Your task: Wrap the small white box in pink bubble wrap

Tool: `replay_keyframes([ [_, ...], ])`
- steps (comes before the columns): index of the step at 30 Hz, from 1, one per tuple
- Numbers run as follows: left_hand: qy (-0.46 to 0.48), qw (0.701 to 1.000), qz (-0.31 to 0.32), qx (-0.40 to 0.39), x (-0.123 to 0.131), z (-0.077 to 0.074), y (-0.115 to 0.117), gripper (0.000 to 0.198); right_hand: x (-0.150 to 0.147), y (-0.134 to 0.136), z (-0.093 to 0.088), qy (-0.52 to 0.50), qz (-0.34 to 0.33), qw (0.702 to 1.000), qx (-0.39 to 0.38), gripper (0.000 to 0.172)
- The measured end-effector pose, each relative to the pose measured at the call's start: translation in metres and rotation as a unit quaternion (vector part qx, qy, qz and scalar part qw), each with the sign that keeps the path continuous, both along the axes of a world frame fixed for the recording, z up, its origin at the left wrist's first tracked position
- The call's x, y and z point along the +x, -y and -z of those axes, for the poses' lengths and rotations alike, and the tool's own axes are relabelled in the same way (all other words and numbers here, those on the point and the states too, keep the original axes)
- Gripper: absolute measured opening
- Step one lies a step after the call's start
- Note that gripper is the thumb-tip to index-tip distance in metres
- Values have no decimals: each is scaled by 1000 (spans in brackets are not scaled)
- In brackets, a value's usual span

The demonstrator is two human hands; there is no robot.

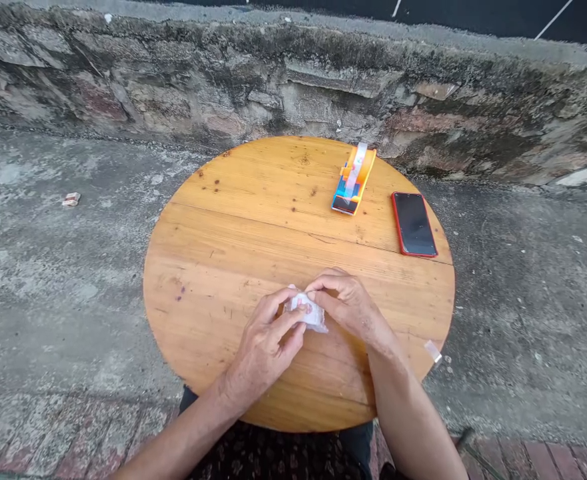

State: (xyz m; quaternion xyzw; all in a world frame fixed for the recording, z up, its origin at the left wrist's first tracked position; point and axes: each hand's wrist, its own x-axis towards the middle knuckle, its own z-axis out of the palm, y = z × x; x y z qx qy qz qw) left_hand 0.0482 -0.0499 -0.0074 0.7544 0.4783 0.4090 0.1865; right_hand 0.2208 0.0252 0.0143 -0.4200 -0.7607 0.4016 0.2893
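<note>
A small white packet in clear plastic wrap (314, 317) is between my hands, over the near middle of the round table. My left hand (269, 333) grips it from the left, with fingertips on its top and edge. Thumb and forefinger of my right hand (346, 301) pinch together at the packet's upper right edge. Pinkish marks show on its white face. What exactly is inside the wrap I cannot make out, and part of it lies behind my fingers.
On the wooden table (223, 233) stands an orange and blue tape dispenser (354, 179) at the back right. A phone in a red case (414, 225) lies at the right. A strip of clear tape (432, 351) hangs on the right edge. Behind runs a stone wall (273, 87).
</note>
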Motion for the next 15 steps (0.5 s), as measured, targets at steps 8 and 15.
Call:
replay_keyframes([
  [8,8,1000,-11,8,1,2,0,38,4,4,-2,48,-25,995,78,21],
  [15,4,1000,-9,-1,2,3,1,36,9,6,-2,97,-33,985,142,21],
])
